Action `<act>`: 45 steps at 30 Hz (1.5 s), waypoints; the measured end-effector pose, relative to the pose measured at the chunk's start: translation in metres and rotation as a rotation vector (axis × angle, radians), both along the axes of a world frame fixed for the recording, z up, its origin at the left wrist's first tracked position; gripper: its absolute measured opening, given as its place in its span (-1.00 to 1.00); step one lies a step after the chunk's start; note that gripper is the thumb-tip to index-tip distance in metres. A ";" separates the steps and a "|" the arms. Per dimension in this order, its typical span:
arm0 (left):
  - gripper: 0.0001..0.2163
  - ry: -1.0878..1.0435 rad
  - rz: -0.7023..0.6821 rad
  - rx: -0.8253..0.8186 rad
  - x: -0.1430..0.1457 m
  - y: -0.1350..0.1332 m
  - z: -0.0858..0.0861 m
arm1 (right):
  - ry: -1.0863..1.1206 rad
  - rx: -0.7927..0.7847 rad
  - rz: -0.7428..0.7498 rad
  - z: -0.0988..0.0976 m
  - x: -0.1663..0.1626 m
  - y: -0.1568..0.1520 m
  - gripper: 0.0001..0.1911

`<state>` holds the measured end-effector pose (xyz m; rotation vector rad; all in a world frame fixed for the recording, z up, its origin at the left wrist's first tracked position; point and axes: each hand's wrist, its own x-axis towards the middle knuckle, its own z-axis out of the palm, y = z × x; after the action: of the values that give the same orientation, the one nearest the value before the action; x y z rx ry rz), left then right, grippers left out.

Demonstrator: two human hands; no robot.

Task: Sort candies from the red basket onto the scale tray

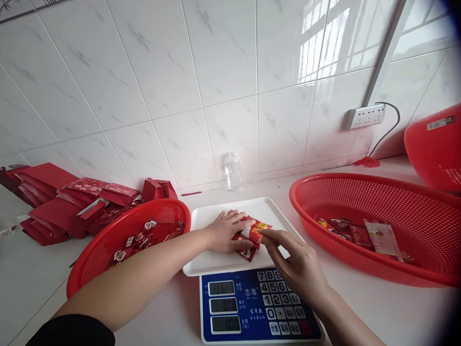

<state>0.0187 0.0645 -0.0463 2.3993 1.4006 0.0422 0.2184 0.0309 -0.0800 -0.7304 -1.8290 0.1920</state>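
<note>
On the white pan [205, 263] of a digital scale [252, 307] lie several red printed packets [264, 225]. My left hand [227, 231] rests over them with its fingers spread, covering part of the pile. From the right, my right hand [293, 254] pinches the near corner of a red and yellow packet [255, 234] between thumb and fingers. Parts of the packets beneath my left hand are hidden. The scale's blue panel faces me, and my right wrist covers some of its keys.
To the left, a red basket [81, 269] holds small packets, with red gift boxes [59, 202] heaped behind it. Another red basket [324, 180] at right contains a few packets. A clear bottle [235, 172] stands by the tiled wall, and a power strip [365, 117] is mounted on it.
</note>
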 end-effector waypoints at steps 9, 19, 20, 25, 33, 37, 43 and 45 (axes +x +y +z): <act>-0.59 -0.244 0.409 0.082 -0.035 0.001 0.008 | -0.166 0.030 -0.106 -0.005 0.000 0.006 -0.79; -0.70 -0.248 0.437 0.030 -0.043 -0.021 0.001 | -0.442 0.142 -0.032 -0.012 0.000 0.011 -0.73; -0.70 -0.255 0.440 0.021 -0.042 -0.019 -0.001 | -0.445 0.145 -0.034 -0.011 0.000 0.010 -0.73; -0.71 -0.285 0.478 0.013 -0.039 -0.020 0.001 | -0.457 0.142 -0.060 -0.012 0.000 0.010 -0.76; -0.65 -0.296 0.509 0.050 -0.030 -0.031 0.008 | -0.468 0.131 -0.190 -0.017 0.000 0.011 -0.75; -0.64 -0.307 0.480 0.044 -0.029 -0.029 0.007 | -0.463 0.157 -0.202 -0.017 0.000 0.011 -0.73; -0.67 -0.363 0.514 0.072 -0.033 -0.028 0.004 | -0.459 0.150 -0.184 -0.016 0.000 0.011 -0.73; -0.68 -0.389 0.532 0.090 -0.034 -0.027 0.005 | -0.467 0.138 -0.173 -0.015 0.001 0.011 -0.73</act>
<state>-0.0151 0.0380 -0.0412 1.8721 1.8086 0.6768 0.2192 0.0418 -0.0954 -0.8823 -2.1772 -0.2369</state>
